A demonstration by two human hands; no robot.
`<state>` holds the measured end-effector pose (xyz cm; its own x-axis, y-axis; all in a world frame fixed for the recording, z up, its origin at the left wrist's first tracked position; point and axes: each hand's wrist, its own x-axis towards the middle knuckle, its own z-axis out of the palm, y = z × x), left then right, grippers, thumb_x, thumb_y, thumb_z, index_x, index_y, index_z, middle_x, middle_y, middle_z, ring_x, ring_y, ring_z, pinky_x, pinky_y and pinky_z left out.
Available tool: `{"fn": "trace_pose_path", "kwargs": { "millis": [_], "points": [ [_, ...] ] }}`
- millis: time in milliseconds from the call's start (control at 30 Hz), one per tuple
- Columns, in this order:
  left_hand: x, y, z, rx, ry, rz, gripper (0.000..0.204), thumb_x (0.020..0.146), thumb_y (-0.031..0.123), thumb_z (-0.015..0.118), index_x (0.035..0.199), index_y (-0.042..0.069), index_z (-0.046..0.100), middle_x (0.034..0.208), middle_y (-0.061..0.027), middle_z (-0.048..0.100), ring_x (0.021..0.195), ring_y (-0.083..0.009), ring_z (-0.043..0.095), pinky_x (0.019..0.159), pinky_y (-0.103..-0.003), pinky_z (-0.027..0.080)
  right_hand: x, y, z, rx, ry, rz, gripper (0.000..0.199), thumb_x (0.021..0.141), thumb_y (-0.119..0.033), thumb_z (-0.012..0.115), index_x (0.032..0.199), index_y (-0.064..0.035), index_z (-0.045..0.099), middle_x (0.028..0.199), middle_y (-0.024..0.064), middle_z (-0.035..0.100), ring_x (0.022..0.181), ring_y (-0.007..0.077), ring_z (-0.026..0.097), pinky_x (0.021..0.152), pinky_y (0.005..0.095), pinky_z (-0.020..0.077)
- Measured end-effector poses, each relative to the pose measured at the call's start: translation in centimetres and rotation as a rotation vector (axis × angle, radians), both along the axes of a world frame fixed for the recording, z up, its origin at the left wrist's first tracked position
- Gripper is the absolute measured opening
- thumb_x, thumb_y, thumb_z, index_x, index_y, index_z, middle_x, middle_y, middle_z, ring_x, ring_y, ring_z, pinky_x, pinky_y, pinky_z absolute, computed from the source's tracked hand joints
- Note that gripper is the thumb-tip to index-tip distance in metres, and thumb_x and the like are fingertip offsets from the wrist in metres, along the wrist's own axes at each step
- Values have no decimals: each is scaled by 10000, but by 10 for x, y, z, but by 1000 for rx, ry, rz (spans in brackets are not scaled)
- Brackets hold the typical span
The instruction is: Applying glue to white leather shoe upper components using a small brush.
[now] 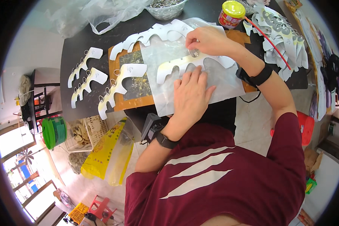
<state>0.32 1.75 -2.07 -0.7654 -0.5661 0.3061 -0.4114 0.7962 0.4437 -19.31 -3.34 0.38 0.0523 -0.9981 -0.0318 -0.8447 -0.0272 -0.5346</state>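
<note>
A white card strip (165,68) with scalloped cut-outs and a yellowish band lies on a clear plastic sheet (158,100) in front of me. My left hand (192,90) rests flat on its lower edge, fingers stretched out. Above the strip, my right hand (207,41) pinches a metal ring (194,53) at the strip's upper edge; whether the ring passes through the card I cannot tell. More scalloped strips (154,33) overlap just beyond the sheet. To the left, three strips carry metal rings along their edges, the nearest one (133,70) partly on the brown board (133,103).
At the back stand a clear bowl (165,13) of metal rings and a red tin (231,19) with a yellow lid. A red stick (268,40) crosses a pile of ringed strips (286,39) at right. Plastic bags (111,15) lie back left. A yellow bag (107,158) is below the table.
</note>
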Motion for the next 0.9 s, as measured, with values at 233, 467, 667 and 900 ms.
{"fn": "trace_pose_path", "kwargs": {
  "millis": [233,467,667,900],
  "points": [
    [1,-1,-1,9,24,-5,384,809,267,685,1108,60,563,1253,-103,576,1069,-259,523,827,-386,355,1,2,-7,-143,120,20,119,815,-152,624,872,-108,718,858,62,654,812,253,622,698,362,468],
    [1,0,-2,11,18,-3,381,808,269,686,1103,58,568,1266,-103,570,1075,-263,522,836,-394,353,5,20,1,-106,221,32,170,850,-185,623,987,-156,720,969,82,637,898,272,626,767,393,477],
    [0,0,-2,11,21,-6,384,803,269,691,1100,56,571,1266,-107,569,1075,-265,522,837,-395,353,4,32,-9,-186,235,34,212,821,-194,665,1025,-159,709,923,71,610,837,261,611,711,386,470],
    [2,1,-3,9,37,-4,388,796,264,696,1100,55,573,1264,-107,569,1068,-264,523,833,-396,353,8,32,-15,-197,219,-5,220,798,-177,679,1014,-152,711,897,71,606,799,264,612,689,382,468]
  ]
}}
